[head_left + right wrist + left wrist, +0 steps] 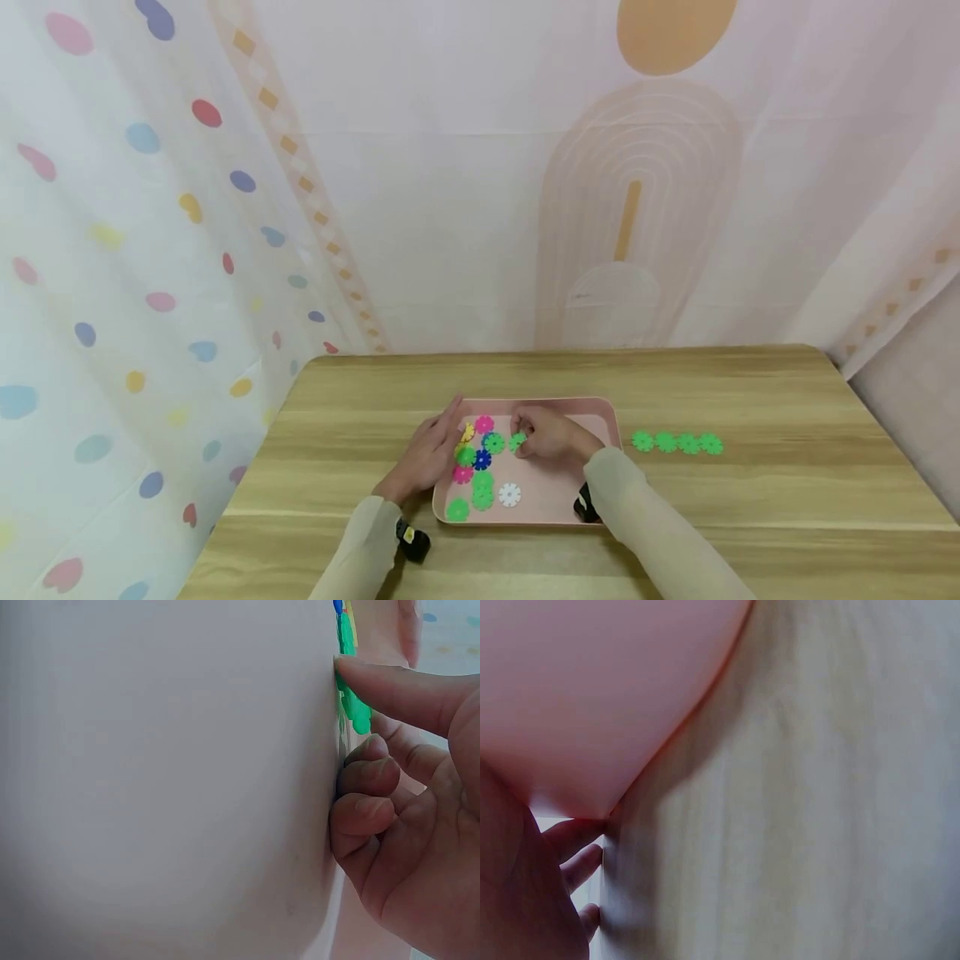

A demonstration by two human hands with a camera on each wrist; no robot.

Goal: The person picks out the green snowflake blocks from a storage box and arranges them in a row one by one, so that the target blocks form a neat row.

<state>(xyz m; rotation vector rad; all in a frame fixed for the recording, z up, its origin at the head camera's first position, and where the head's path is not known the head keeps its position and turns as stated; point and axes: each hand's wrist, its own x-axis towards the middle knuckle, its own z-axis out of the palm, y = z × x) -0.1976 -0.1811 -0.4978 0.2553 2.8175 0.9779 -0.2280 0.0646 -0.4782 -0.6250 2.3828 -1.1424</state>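
A pink tray (555,500) stands on the table, with several notched plastic snowflake discs toward its left side. My left hand (429,454) rests along the tray's left edge with its fingers fairly straight; in the left wrist view its fingers (577,840) reach past the tray wall. Inside the tray my right hand (551,433) pinches a green snowflake disc (517,442) by its edge. In the right wrist view the thumb lies against that green disc (360,712), and the other fingers are curled near the tray floor.
Outside the tray, to its right, several green snowflake discs (677,442) lie in a row on the wooden table (787,500). A white disc (510,495) and a dark blue disc (482,459) are among those in the tray. A patterned curtain (450,208) hangs behind.
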